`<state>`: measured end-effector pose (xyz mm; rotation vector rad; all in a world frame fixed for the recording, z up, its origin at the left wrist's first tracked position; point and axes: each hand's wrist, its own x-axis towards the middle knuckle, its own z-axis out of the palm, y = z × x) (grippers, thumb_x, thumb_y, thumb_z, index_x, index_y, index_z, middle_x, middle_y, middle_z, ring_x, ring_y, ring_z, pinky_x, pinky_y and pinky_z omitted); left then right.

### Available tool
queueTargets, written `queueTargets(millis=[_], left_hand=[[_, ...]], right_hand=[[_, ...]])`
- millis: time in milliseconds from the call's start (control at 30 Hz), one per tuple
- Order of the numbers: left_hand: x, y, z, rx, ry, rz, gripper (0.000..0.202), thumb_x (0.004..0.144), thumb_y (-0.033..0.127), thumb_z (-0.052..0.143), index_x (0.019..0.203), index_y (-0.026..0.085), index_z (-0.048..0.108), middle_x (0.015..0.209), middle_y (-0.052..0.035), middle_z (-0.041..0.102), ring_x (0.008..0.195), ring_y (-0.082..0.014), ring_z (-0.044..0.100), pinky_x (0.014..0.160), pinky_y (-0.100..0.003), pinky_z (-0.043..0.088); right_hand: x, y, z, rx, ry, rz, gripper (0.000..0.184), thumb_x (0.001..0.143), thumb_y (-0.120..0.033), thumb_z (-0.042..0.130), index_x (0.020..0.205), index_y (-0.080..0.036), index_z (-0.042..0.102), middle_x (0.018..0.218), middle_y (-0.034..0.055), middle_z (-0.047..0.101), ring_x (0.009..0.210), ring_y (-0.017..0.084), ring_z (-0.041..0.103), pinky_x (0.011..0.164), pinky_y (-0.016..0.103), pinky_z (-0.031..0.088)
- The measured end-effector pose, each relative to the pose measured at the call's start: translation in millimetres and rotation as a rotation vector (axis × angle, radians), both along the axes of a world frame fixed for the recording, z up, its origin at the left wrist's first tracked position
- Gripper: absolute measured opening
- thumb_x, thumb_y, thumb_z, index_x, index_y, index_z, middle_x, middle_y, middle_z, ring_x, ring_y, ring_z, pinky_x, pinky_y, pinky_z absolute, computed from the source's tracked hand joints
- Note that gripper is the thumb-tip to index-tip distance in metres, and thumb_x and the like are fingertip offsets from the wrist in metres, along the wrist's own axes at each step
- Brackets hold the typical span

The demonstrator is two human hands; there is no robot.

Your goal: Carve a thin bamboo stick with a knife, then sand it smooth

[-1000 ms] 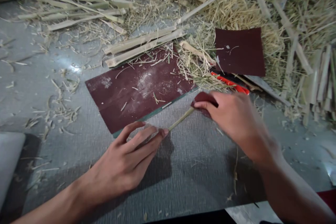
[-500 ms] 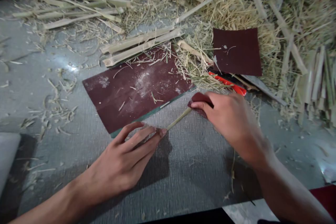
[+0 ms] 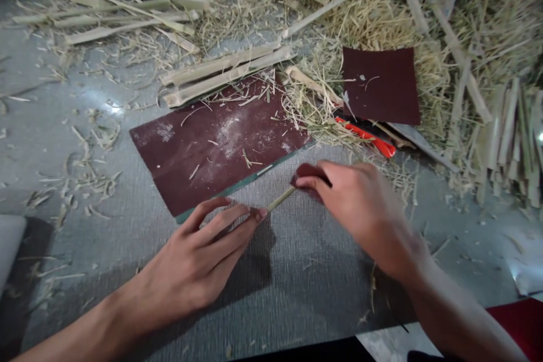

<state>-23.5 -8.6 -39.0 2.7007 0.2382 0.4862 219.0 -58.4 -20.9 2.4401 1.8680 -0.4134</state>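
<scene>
A thin bamboo stick (image 3: 280,199) runs between my two hands, just above the grey table. My left hand (image 3: 212,249) pinches its near end between thumb and fingertips. Folded around the other end is a small piece of dark red sandpaper (image 3: 311,171), pressed shut by the thumb and fingers of my right hand (image 3: 360,203). The stick's far tip is hidden inside that fold. Beyond my left fingers lies a large dusty sandpaper sheet (image 3: 203,153) with shavings on it and a green edge underneath.
Split bamboo strips (image 3: 229,76) lie across the sheet's far side. A square of sandpaper (image 3: 382,87) rests on the shavings, above a red-handled object (image 3: 369,138). Shavings (image 3: 331,11) heap at the back and right, with more strips (image 3: 509,141) at far right.
My right hand with the folded sandpaper has slid along the stick toward my left hand, leaving less of it bare. My left hand keeps its pinch in nearly the same place.
</scene>
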Motion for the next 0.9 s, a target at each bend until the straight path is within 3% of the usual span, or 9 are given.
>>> queueTargets(millis=[267,400,533,767,900], left_hand=[[-0.8,-0.4,0.6,-0.013,0.028,-0.004,0.025,0.091,0.004,0.043,0.11,0.003,0.059,0.12,-0.0107,0.063,0.112,-0.0256,0.054,0.094,-0.046,0.041],[-0.1,0.0,0.5,0.008,0.027,-0.007,0.026,0.092,0.004,0.04,0.109,0.003,0.059,0.121,-0.0105,0.063,0.111,-0.0255,0.054,0.094,-0.045,0.041],[1.2,0.2,1.5,0.006,0.025,-0.002,0.027,0.094,0.006,0.037,0.109,0.003,0.059,0.118,-0.0101,0.064,0.112,-0.0241,0.053,0.094,-0.044,0.042],[1.9,-0.1,2.0,0.012,0.028,-0.006,0.026,0.093,0.004,0.038,0.108,0.001,0.059,0.117,-0.0105,0.065,0.11,-0.0243,0.054,0.093,-0.044,0.043],[2.3,-0.4,1.6,0.027,0.019,-0.001,0.028,0.094,0.004,0.036,0.109,0.001,0.059,0.116,-0.0104,0.065,0.11,-0.0237,0.055,0.093,-0.043,0.043]], right_hand=[[1.3,-3.0,-2.2,-0.009,0.072,0.018,0.036,0.087,-0.053,0.048,0.083,-0.023,0.068,0.056,0.0017,0.057,0.048,0.013,0.05,0.047,0.026,0.025],[1.6,-2.1,-1.5,0.03,0.084,-0.045,0.035,0.086,-0.051,0.05,0.083,-0.022,0.068,0.058,0.0029,0.06,0.05,0.013,0.052,0.048,0.025,0.027],[1.1,-2.3,-1.1,-0.002,0.112,-0.018,0.035,0.087,-0.052,0.05,0.082,-0.022,0.068,0.058,0.0025,0.06,0.05,0.013,0.051,0.049,0.026,0.028],[0.3,-1.5,-1.8,0.0,0.088,0.006,0.034,0.086,-0.051,0.052,0.076,-0.022,0.067,0.057,0.0025,0.06,0.05,0.013,0.05,0.049,0.026,0.027],[-1.5,-1.9,-2.0,0.039,0.035,-0.056,0.035,0.085,-0.051,0.052,0.075,-0.021,0.067,0.055,0.0029,0.058,0.047,0.013,0.048,0.046,0.026,0.024]])
